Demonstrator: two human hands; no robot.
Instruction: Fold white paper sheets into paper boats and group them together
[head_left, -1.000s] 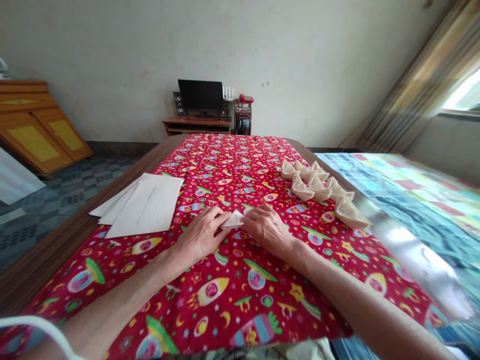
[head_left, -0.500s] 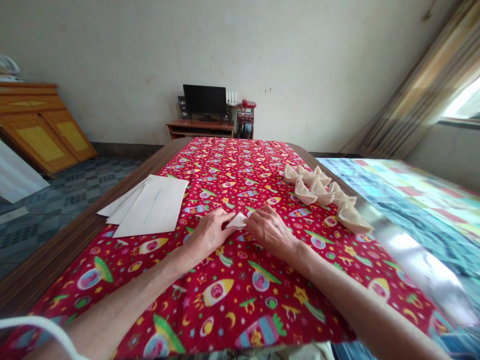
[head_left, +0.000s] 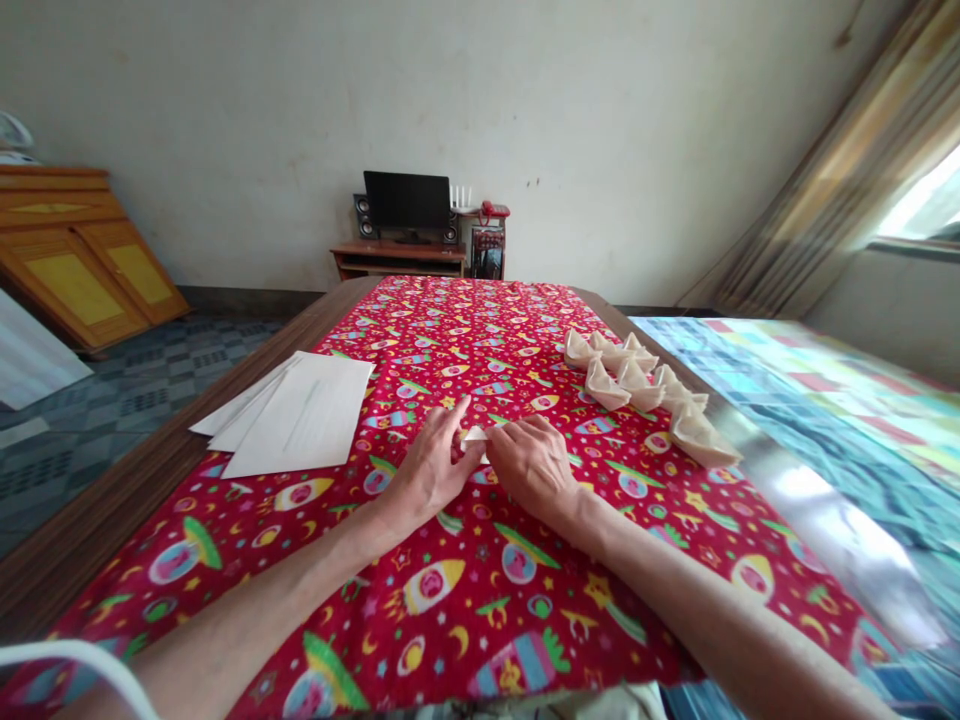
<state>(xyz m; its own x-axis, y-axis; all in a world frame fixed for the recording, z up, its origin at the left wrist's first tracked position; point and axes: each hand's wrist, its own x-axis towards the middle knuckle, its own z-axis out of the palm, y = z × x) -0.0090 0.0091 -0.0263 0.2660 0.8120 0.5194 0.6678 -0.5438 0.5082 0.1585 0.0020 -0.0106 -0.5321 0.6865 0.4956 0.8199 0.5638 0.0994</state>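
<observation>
A small folded piece of white paper (head_left: pixel 475 436) is between my two hands, just above the middle of the red patterned cloth. My left hand (head_left: pixel 431 465) has its index finger raised away from the paper, while its thumb presses across the front; its other fingers are partly hidden. My right hand (head_left: pixel 534 462) is closed on the right end, fingers curled over it, so much of the paper is covered. Off to the right, several folded cream paper boat-like pieces (head_left: pixel 634 380) rest in a cluster. A fanned stack of white paper sheets (head_left: pixel 300 420) lies to the left.
The red cloth (head_left: pixel 435 585) covers most of a brown wooden table (head_left: pixel 82 520). A white curved cable or tube (head_left: pixel 82 652) crosses the lower left corner. Beyond the table stand a monitor (head_left: pixel 407 202) on a desk and a wooden cabinet (head_left: pixel 82 260). A bed (head_left: pixel 825 400) adjoins the right side.
My left index finger has lifted off the paper and points upward, while the left thumb has slid across its front. My right hand stays at the paper's right end.
</observation>
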